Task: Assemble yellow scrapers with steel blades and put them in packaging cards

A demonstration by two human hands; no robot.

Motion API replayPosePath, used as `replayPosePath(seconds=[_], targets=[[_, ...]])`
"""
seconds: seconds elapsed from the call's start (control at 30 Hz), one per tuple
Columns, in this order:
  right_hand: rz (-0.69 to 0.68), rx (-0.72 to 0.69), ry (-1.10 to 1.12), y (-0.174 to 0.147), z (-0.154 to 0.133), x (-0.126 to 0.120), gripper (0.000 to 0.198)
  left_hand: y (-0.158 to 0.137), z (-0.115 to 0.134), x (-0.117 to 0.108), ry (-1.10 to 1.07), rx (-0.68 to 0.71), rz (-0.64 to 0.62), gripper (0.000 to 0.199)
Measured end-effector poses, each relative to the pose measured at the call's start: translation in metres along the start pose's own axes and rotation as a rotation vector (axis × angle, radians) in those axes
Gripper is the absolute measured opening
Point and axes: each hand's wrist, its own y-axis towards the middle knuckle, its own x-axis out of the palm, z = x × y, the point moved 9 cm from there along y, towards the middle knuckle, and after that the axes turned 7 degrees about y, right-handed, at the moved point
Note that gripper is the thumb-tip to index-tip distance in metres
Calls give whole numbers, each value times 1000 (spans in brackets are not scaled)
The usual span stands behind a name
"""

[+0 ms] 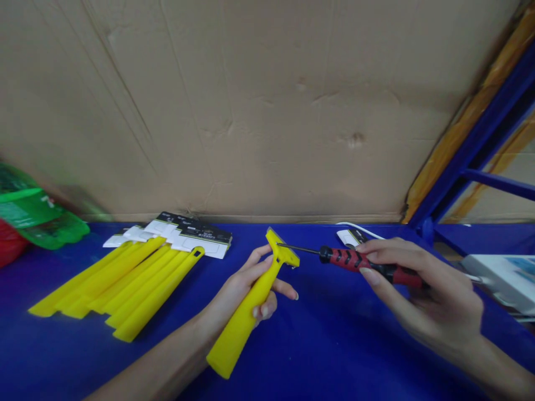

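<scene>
My left hand (259, 284) is closed around the neck of a yellow scraper (246, 317). The scraper's wide head points up and away, and its handle slants down toward me. In my right hand (430, 295) is a screwdriver (355, 260) with a red and black grip, held between thumb and fingers. Its thin shaft reaches left, and the tip meets the scraper's head near the middle. Several more yellow scrapers (146, 278) lie side by side on the left, their heads covered by black and white cards (204, 236).
Everything lies on a blue table (317, 345) against a cardboard wall (267, 111). Green bottle (45, 217) lies at far left beside something red (10, 242). On the right are a white box (501, 281) with a cable, a small card (350, 236) and a blue frame (472, 145).
</scene>
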Motion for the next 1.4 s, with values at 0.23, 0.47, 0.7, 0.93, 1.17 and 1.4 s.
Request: replayPosePath(seconds=[0.23,0.47,0.7,0.93,1.17,1.4], targets=[[217,479,-9,-8,44,-13,3,-1,6,2,34,40,-29,61],[176,587,40,-7,58,-11,14,-7,15,10,118,4,23,60],[55,660,34,3,61,-22,34,-24,12,29,242,-89,120,52],[81,532,283,10,65,-32,25,-24,8,36,247,-105,98,68],[116,593,248,0,71,-29,22,-22,16,34,253,-25,136,73],[41,616,220,0,68,-17,19,-24,20,35,295,8,176,66]])
